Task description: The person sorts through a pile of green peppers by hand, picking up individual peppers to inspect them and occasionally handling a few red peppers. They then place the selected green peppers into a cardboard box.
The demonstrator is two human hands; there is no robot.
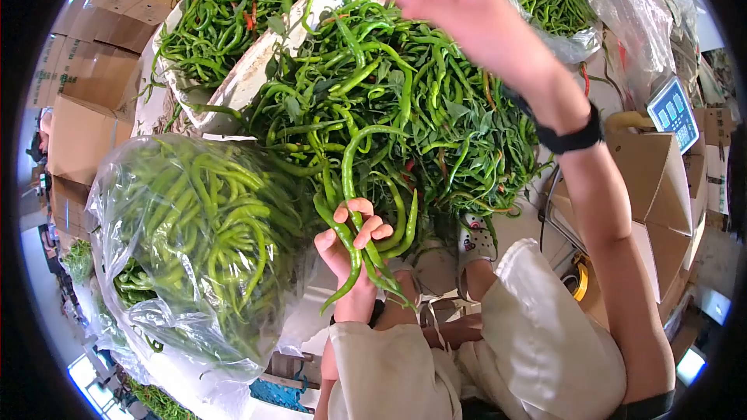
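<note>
My left hand (354, 245) is closed around several long green chili peppers (348, 175), which stick out above and below its fingers. My right hand (467, 12) is blurred by motion above the far part of a big heap of green chili peppers (436, 109); its fingers look spread, and I see nothing in them. Leaves and a few red peppers are mixed into the heap. Beside my left hand stands a clear plastic bag (132, 187) full of green chili peppers (226, 225).
A white container (167, 70) of green peppers stands at the back left. Cardboard boxes (89, 140) line the left side, and an open carton (646, 179) stands at the right near a scale display (673, 115). Plastic bags (638, 4) hang at the back right.
</note>
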